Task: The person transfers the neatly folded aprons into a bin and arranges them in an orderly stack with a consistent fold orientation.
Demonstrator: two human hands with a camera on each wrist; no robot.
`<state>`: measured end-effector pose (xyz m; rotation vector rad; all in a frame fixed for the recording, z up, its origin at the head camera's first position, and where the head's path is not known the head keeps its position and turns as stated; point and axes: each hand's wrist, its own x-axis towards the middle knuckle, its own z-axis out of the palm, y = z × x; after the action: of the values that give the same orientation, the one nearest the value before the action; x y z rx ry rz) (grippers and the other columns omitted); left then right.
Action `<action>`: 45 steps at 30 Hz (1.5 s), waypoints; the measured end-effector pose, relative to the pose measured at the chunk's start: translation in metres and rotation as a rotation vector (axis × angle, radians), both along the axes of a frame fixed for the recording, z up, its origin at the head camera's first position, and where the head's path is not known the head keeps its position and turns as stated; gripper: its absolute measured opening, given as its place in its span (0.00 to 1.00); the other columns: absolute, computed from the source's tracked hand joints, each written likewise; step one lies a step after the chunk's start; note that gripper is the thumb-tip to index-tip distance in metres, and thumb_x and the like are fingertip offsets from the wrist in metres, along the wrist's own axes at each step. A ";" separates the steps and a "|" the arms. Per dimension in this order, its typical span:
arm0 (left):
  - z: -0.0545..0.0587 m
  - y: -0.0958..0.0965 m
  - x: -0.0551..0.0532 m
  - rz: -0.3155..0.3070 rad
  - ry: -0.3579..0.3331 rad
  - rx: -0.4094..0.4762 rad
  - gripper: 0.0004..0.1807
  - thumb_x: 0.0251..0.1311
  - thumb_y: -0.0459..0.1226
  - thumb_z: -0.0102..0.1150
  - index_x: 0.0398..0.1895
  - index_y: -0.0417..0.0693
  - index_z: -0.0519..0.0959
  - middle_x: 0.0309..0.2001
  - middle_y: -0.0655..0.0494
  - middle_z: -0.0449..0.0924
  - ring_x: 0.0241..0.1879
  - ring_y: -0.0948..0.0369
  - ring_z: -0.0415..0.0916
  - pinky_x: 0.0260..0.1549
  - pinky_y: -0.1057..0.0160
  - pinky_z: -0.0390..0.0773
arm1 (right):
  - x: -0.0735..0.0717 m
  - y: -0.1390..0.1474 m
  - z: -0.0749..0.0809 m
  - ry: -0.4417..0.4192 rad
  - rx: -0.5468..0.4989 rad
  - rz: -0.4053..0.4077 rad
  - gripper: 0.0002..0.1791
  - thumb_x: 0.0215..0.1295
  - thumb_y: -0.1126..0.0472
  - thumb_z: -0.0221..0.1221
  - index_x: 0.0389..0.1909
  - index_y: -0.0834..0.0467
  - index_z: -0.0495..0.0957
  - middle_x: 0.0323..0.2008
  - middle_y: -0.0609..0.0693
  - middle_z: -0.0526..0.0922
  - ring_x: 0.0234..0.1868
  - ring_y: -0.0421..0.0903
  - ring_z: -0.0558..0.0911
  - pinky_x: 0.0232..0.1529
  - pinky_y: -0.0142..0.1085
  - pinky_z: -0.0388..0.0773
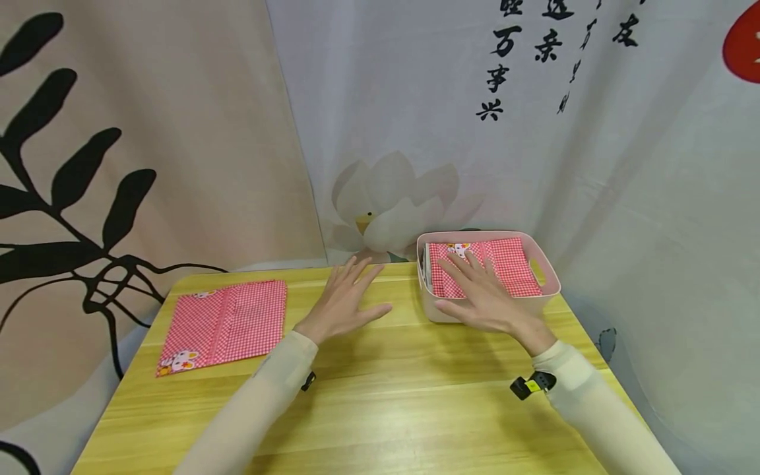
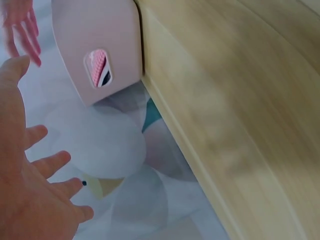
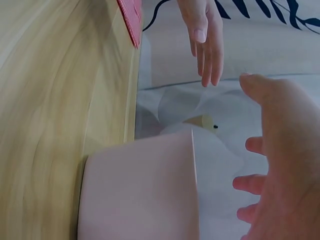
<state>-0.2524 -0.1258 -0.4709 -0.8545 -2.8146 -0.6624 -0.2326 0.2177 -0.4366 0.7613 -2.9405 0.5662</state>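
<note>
Over the middle of the table, my left hand [image 1: 343, 305] is held out with its fingers spread and nothing in it. My right hand [image 1: 483, 297] hovers above a pink plastic basket [image 1: 433, 311], fingers extended; the right wrist view shows it raised over the rim. In the basket lies a folded red-and-white checked cloth [image 1: 513, 264] with a cartoon print near its far edge, partly hidden by my right hand. A second checked cloth [image 1: 249, 323], with a white rabbit print at its near left corner, lies flat at the table's left, beyond my left forearm.
The yellow wood-grain table [image 1: 404, 409] has its far edge close to a hanging printed curtain [image 1: 392, 99]. The basket stands near the far right corner. Through its handle slot, in the left wrist view, checked cloth [image 2: 97, 65] and something dark show.
</note>
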 end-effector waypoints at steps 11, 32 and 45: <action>-0.005 -0.024 0.012 0.033 -0.006 -0.006 0.51 0.75 0.67 0.63 0.93 0.61 0.58 0.93 0.45 0.55 0.94 0.37 0.45 0.90 0.24 0.40 | 0.001 -0.027 0.002 -0.006 -0.017 0.057 0.49 0.79 0.30 0.60 0.93 0.39 0.54 0.94 0.56 0.51 0.95 0.67 0.40 0.90 0.77 0.33; -0.014 -0.072 0.038 0.127 0.024 -0.011 0.50 0.75 0.65 0.66 0.92 0.59 0.61 0.92 0.43 0.55 0.92 0.34 0.48 0.90 0.24 0.40 | 0.001 -0.070 -0.002 -0.015 -0.027 0.158 0.50 0.79 0.28 0.58 0.94 0.37 0.51 0.94 0.56 0.49 0.95 0.66 0.39 0.90 0.77 0.37; -0.020 -0.107 0.058 0.198 0.003 -0.018 0.50 0.75 0.65 0.66 0.93 0.59 0.59 0.93 0.41 0.51 0.93 0.34 0.43 0.91 0.27 0.38 | 0.003 -0.100 -0.011 0.032 -0.018 0.230 0.49 0.80 0.27 0.56 0.94 0.40 0.53 0.94 0.56 0.53 0.95 0.67 0.43 0.93 0.72 0.37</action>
<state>-0.1944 -0.2324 -0.4907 -0.5682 -2.8563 -0.6059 -0.2293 0.1178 -0.4477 1.1049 -2.8339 0.5866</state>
